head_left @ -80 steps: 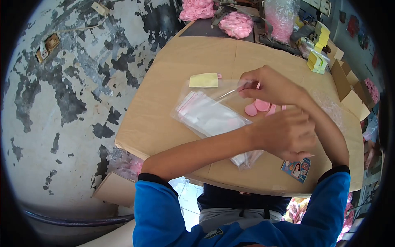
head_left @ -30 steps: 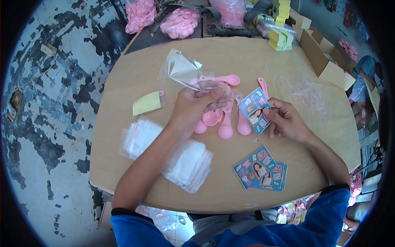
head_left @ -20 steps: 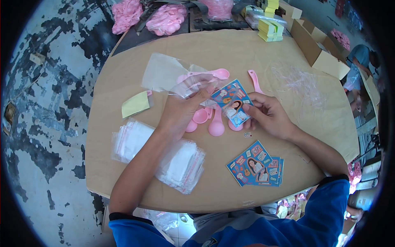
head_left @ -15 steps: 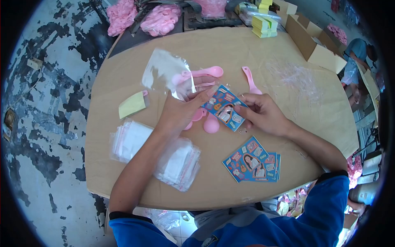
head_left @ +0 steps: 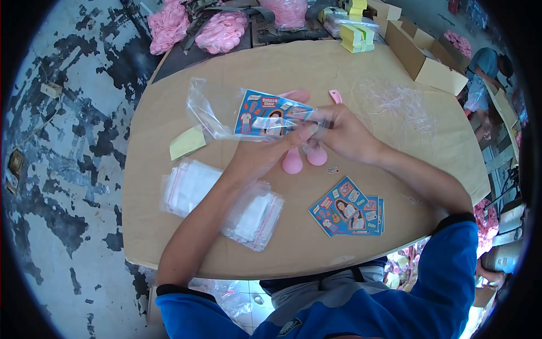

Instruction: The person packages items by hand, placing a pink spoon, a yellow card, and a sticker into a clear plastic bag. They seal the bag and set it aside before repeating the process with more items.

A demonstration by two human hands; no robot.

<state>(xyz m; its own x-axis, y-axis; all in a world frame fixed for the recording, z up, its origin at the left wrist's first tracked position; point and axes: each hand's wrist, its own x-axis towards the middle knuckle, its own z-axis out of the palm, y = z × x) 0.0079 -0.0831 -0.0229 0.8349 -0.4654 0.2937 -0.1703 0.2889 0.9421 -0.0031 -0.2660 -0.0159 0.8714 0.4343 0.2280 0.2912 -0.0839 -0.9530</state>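
Note:
My left hand [head_left: 276, 146] is closed on a clear plastic bag [head_left: 208, 110], its thumb pressed along the lower edge. A blue printed card [head_left: 251, 116] lies largely within the bag. At the card's right end, my right hand [head_left: 347, 134] is closed, its fingertips partly hidden behind plastic and the other hand. Pink plastic spoons lie under and behind the hands; two round pink bowls [head_left: 292, 162] show below them, and one pink handle [head_left: 335, 96] beyond. Nearer my body rests a small stack of the same blue cards [head_left: 345, 209].
Clear bags [head_left: 195, 186] are stacked under my left forearm. A yellow paper piece [head_left: 187, 143] lies left. Crumpled clear plastic [head_left: 398, 104] is at right. Pink bundles [head_left: 222, 31], yellow stacks [head_left: 357, 38] and a cardboard box [head_left: 426, 56] stand at the back. Another person [head_left: 485, 73] is far right.
The card has moved left and now sits largely inside the plastic bag. My right hand has shifted left and up with it, close against my left hand.

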